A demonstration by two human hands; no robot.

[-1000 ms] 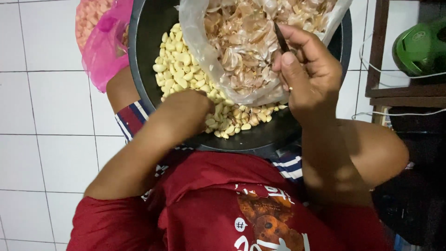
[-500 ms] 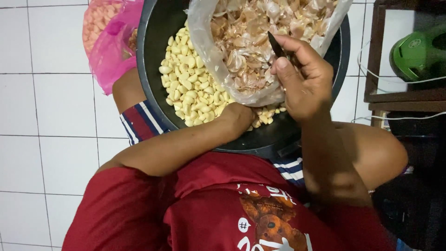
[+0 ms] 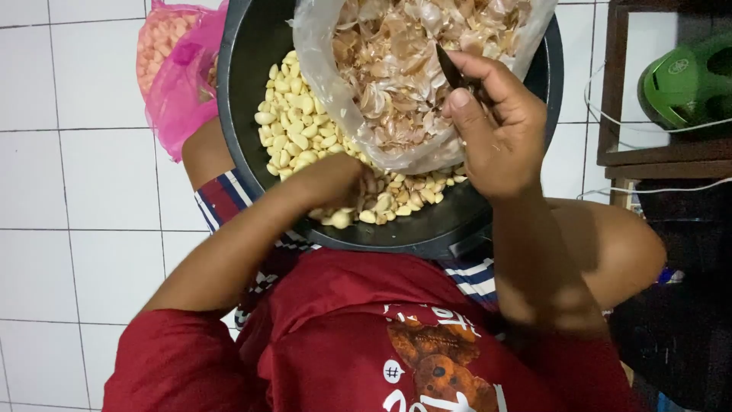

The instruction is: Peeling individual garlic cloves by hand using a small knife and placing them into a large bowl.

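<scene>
Head view: left hand half-buried in garlic cloves.

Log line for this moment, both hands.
left hand: in peeled garlic cloves | right hand: gripping small knife over clear bag of skins | black pan

One black pan holds a heap of peeled garlic cloves, too many to count. There are two plastic bags: one clear bag full of papery skins and one pink bag. One dark knife, one green helmet and two hands show.
</scene>
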